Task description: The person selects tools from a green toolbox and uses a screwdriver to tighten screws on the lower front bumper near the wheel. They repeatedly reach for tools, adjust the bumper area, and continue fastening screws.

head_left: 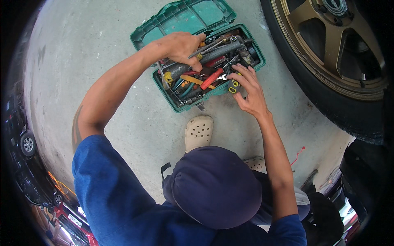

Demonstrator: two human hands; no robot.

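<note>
A green toolbox (179, 107) full of hand tools rests on the floor with its lid folded back. Over its left part is my left hand (183, 48), thumb and forefinger apart beside a thick grey cylindrical tool (219, 52) and a thin metal rod (203, 50). Some of that hand's fingers are hidden. At the box's near right corner, my right hand (250, 91) has bent fingers and thumb around a small dark piece with yellow rings (233, 87); its kind is unclear. Left of these fingers lies a red-handled screwdriver (211, 79), with a yellow-orange strip (196, 79) near it.
A large tyre on a bronze wheel (332, 45) stands at the right. A light clog (199, 133) is on my foot just below the box. Cars (30, 164) show at the far left, and a red cord (298, 155) lies on the concrete floor (106, 37).
</note>
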